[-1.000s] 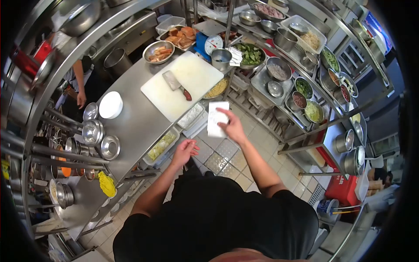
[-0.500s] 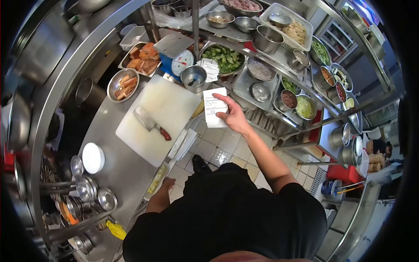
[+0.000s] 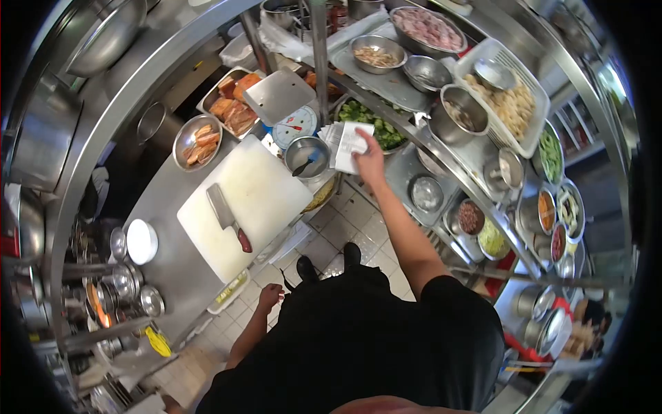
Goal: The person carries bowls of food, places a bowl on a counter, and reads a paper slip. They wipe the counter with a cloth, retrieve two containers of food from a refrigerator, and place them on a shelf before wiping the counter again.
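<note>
In the head view, a white paper slip (image 3: 352, 146) is being pinched at its lower right edge by the right hand (image 3: 370, 163), whose arm is being stretched forward from the person's black-clad body. The slip is being held up against a small stack of similar slips (image 3: 335, 134) that is hanging just beside the vertical steel post (image 3: 320, 55), in front of the bowl of green vegetables (image 3: 376, 123). The left hand (image 3: 270, 298) is being kept low beside the body, over the tiled floor (image 3: 324, 238) and near the counter (image 3: 162, 200) edge, with its fingers loosely curled and nothing being gripped. On the counter, a white cutting board (image 3: 258, 190) is being occupied by a cleaver (image 3: 226, 215) with a dark red handle, lying flat with the blade toward the far side. Just beyond the board, a small steel pot (image 3: 307, 154) with a utensil in it is standing next to a blue kitchen scale (image 3: 293, 123). Trays of orange pieces (image 3: 231, 103) are being kept at the far left of the scale, and a white bowl (image 3: 142, 241) is sitting well apart on the near left of the counter.
</note>
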The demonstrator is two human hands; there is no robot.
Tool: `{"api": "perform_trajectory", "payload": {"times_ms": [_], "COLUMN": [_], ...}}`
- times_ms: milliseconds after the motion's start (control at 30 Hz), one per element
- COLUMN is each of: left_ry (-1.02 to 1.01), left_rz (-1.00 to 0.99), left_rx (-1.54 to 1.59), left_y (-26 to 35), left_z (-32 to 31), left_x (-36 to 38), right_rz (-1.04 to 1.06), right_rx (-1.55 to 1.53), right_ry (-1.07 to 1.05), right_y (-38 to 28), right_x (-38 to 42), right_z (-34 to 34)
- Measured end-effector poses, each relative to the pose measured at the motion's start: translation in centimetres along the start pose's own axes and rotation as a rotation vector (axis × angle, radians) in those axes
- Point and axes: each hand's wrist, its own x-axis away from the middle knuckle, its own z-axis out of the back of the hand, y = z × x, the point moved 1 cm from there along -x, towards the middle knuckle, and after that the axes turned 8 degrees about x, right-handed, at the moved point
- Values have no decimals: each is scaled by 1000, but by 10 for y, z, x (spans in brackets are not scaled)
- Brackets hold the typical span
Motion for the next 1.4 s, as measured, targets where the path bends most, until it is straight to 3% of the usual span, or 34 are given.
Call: {"api": "perform_trajectory", "payload": {"times_ms": [33, 67, 133, 200, 233, 333, 367, 400, 467, 533, 600, 633, 667, 733, 767, 800, 833, 867, 900, 933, 967, 1000, 1033, 1067, 1133, 1167, 1200, 1333, 1400], "left_ry": [16, 31, 91, 117, 80, 92, 262, 209, 149, 145, 247, 338, 354, 455, 415, 355, 464, 451, 427, 451, 491, 519, 541, 557, 558, 550, 574, 644, 495], "left_rz": [-16, -38, -53, -45, -106, -260, 100, 18, -95, -149, 86, 230, 212, 30, 35, -107, -161, -73, -93, -4, -120, -105, -93, -86, -88, -91, -74, -12, -26], "left_rx": [25, 50, 144, 186, -74, -200, 243, 95, -89, -160, 113, 339, 264, 377, 330, -34, -130, -27, -166, -105, -190, -98, -10, 74, 86, 85, 75, 30, -233], "left_y": [1, 6, -2, -29, -29, -105, -97, -97, -116, -128, -127, -120, -114, -134, -119, -123, -117, -109, -79, -60, -56, -54, -52, -53, -61, -68, -78, -172, -246], "left_z": [-11, -22, -38, -48, -54, -56, -71, -77, -78, -82, -88, -92, -92, -87, -82, -71, -67, -63, -63, -63, -62, -63, -64, -65, -72, -75, -78, -95, -98], "left_x": [7, 11, 26, 29, 42, 37, 56, 67, 75, 85, 90, 94, 97, 86, 92, 86, 86, 83, 95, 99, 100, 100, 99, 99, 104, 105, 108, 106, 97], "right_rz": [6, 127, 42, -265, -54, -180, -25, 38, 178, 140, 63, 148, 241, 61, 166, -80, -99, 52, 99, 365, 480, 705, 494, 750, 1025, 639, 457, 494, 492], "right_rx": [-162, -135, -144, 331, 268, -39, 5, 120, 348, 319, 228, 366, 489, 60, 56, -66, -12, 452, 602, 991, 1140, 1362, 1278, 1283, 1292, 1174, 1155, 1274, 1240], "right_ry": [-37, 44, -51, -241, -158, -269, -293, -287, -266, -260, -177, -77, 13, 108, 128, -28, 3, -12, -144, -474, -621, -857, -973, -1166, -1816, -1875, -1889, -1942, -2089], "right_y": [14, -9, 56, 101, 125, 173, 174, 176, 119, 118, 119, 127, 142, 191, 230, 238, 267, 272, 344, 362, 365, 398, 408, 412, 414, 404, 394, 365, 357], "right_x": [-27, -39, -73, -71, -65, -76, -80, -76, -66, -62, -55, -53, -50, -37, -33, -21, -11, 2, 11, 21, 36, 46, 56, 63, 52, 52, 54, 72, 78], "right_z": [-6, -8, -28, -39, -45, -59, -56, -51, -26, -15, -4, 5, 10, 14, 19, 35, 42, 55, 67, 84, 98, 117, 130, 143, 143, 130, 123, 62, 8]}}
